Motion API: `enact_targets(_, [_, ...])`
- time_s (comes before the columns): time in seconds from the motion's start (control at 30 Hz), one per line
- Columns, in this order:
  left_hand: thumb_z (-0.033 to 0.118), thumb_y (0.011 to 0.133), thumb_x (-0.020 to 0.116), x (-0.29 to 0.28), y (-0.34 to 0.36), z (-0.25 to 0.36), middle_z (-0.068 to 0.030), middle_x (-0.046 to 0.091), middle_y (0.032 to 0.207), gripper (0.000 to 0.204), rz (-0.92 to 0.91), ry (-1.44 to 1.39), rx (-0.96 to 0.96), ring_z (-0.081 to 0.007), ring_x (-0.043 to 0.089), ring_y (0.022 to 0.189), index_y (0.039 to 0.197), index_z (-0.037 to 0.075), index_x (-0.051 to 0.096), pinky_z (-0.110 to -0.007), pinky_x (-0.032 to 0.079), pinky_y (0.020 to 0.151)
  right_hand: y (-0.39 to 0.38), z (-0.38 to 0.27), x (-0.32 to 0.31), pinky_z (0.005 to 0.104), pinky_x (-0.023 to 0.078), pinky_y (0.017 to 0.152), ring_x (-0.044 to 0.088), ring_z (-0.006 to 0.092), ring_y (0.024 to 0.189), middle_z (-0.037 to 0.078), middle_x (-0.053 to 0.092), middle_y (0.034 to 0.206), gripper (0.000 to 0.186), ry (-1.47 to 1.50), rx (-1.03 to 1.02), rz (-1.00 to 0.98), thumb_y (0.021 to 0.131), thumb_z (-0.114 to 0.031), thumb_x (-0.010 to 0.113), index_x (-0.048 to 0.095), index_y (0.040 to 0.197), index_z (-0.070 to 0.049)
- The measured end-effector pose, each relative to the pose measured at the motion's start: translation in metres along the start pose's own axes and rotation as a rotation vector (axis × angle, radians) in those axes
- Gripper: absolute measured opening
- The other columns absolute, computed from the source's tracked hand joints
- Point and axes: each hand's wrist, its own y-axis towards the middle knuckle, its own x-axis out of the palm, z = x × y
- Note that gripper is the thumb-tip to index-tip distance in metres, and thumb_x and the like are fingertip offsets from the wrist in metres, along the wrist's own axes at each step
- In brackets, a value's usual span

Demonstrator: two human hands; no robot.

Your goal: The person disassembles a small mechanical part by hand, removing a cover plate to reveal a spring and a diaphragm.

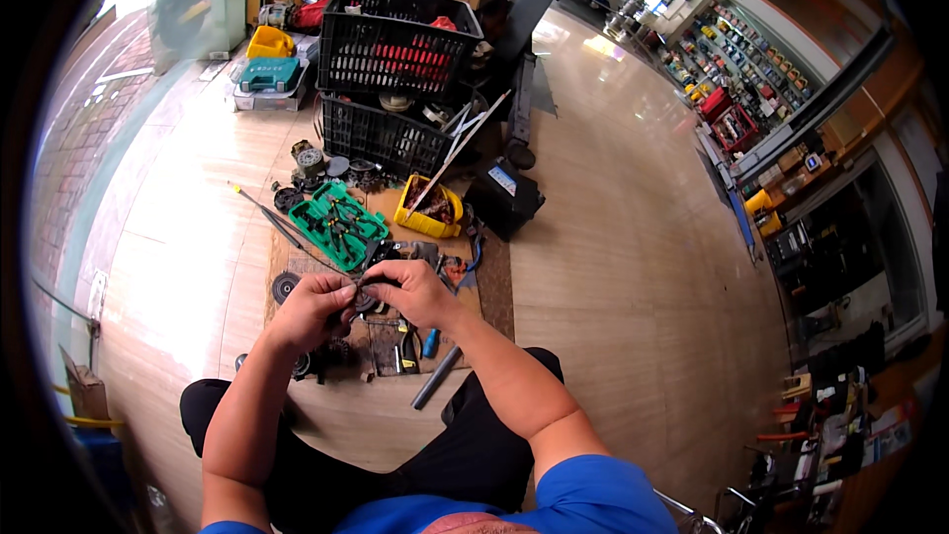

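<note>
My left hand [318, 309] and my right hand [410, 292] meet above a work board [450, 341] on the floor. Both have their fingers closed, thumbs and fingertips pinched toward each other. Between them shows a small dark part [370, 303], mostly covered by the fingers; its kind is unclear. Beyond my hands lies an open green tool case [338, 225] with several black tools in it. A black ribbed wheel-like part [285, 285] rests left of my left hand. Below my right hand are a yellow-and-black handled tool [407, 350] and a blue-handled screwdriver [431, 342].
Black crates [390, 54] of parts are stacked ahead. A yellow bin [429, 208] and a black battery [504, 196] stand near the board. A long thin rod [272, 215] lies left of the case, and a grey tube [436, 378] near my leg. Stocked shelves [741, 69] line the far right.
</note>
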Motion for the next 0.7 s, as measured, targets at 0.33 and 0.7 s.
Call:
enact_targets(0.33, [0.016,0.096,0.058,0.01,0.007,-0.012,-0.0037,0.061,0.071,0.015,0.055,0.125,-0.023,-0.0133,0.055,0.056,0.092,0.002,0.063,-0.025,0.045,0.052,-0.007,-0.004,-0.004,0.0242,0.049,0.072,0.061,0.0093,0.08,0.004,0.068,0.087,0.011,0.013,0.035,-0.051,0.088,-0.006,0.069,0.069,0.097,0.0])
enact_targets(0.7, [0.009,0.084,0.07,0.027,0.003,-0.02,-0.0174,0.065,0.08,0.013,0.465,1.245,0.682,-0.0326,0.064,0.071,0.092,0.001,0.066,-0.04,0.051,0.065,-0.007,0.003,-0.004,0.0255,0.05,0.069,0.059,0.0071,0.075,0.006,0.069,0.083,0.012,-0.051,0.049,0.163,0.088,-0.006,0.069,0.068,0.096,0.002])
